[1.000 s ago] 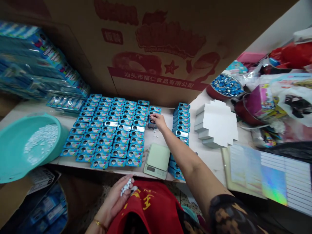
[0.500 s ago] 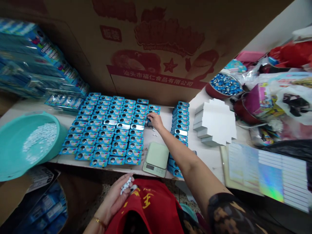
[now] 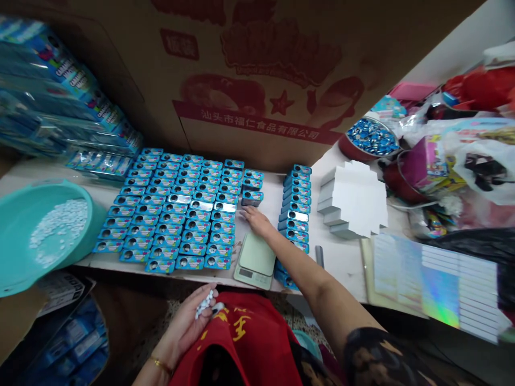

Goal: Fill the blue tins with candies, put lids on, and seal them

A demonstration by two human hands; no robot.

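Cradling white tablets (image 3: 205,303) in L hand (image 3: 189,319), palm up at nr ctr, w/ fingers loosely curled around pile, just L of red apron (image 3: 249,343). Holding R hand (image 3: 256,221) low over table (image 3: 346,262), just on nr side of front blue box (image 3: 252,197) in short column, w/ pale scale (image 3: 256,256) on nr side of palm; pointing far-L w/ fingers partly spread, but can't tell if pinching anything or touching tabletop. To L, packed rows of blue boxes (image 3: 164,219), w/ dark round windows; farther L, teal basin (image 3: 97,214) w/ more tablets (image 3: 60,220). To R, blue column (image 3: 298,207), partly hidden by R forearm, then white stack (image 3: 356,198). Nr R, shiny sheets (image 3: 438,284); far R, red pot (image 3: 348,150) of blue pcs (image 3: 374,138). Along far side, big printed carton (image 3: 257,150); far L, wrapped packs (image 3: 80,102).
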